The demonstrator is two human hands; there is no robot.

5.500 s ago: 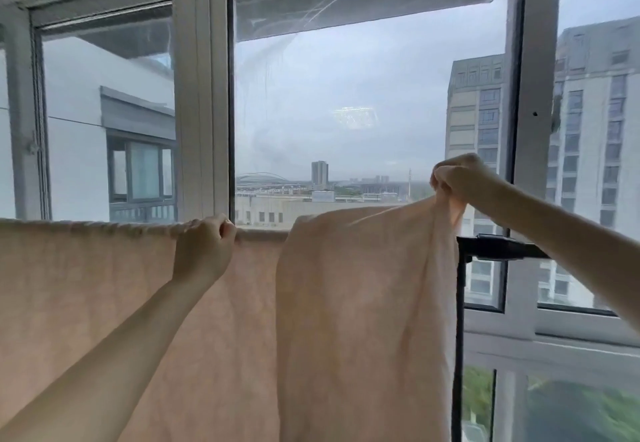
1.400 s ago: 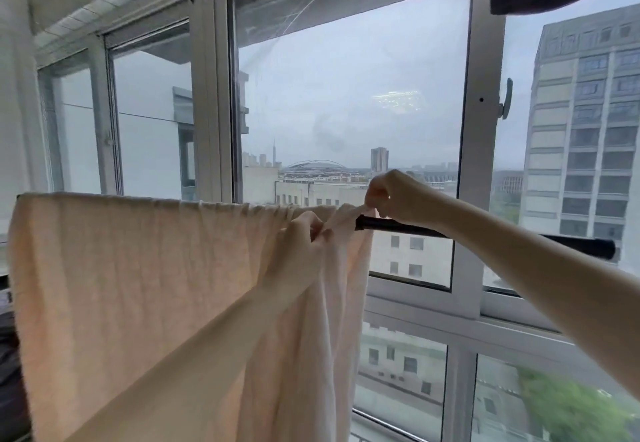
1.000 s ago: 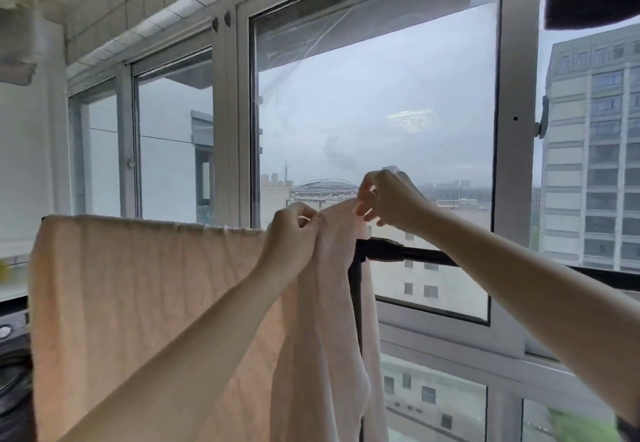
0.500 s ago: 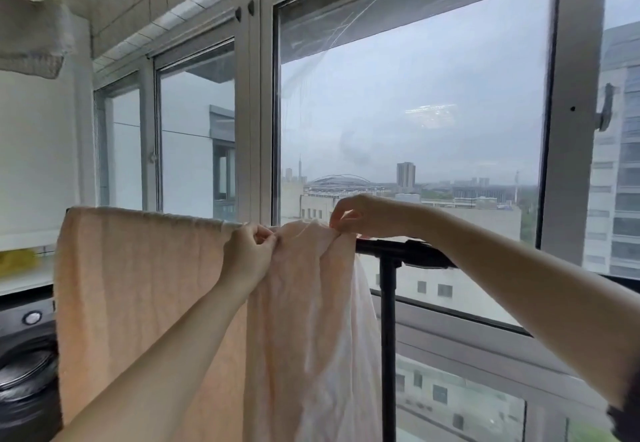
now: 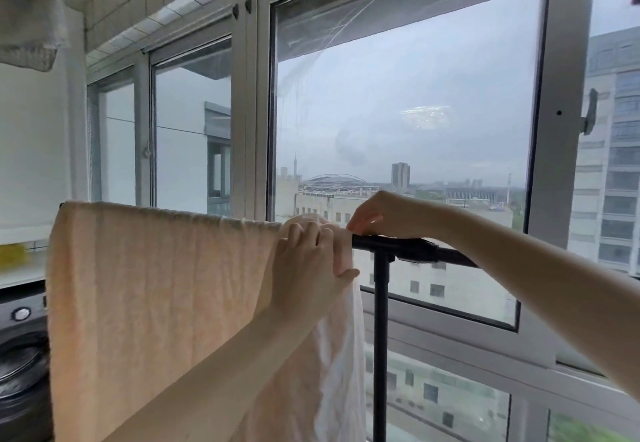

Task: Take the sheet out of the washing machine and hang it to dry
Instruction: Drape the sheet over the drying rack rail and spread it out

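Peach sheet draped over black drying-rack rail, spread flat along the left stretch, bunched at its right end just left of the rack's upright post. Left hand laid over that bunched end at rail height, fingers curled over the top fold, thumb stuck out to the right against the cloth; gripping the sheet. Right hand just right of and slightly above the left, nearly touching it, fingertips pinched down at the sheet's right edge where it meets the bare rail; looks like a pinch on the cloth edge, exact contact hard to resolve. Both hands close together at the same end of the sheet, rest of sheet hanging well left of them. Washing machine low at far left, partly hidden behind the sheet. Big windows behind the rack, city buildings outside.
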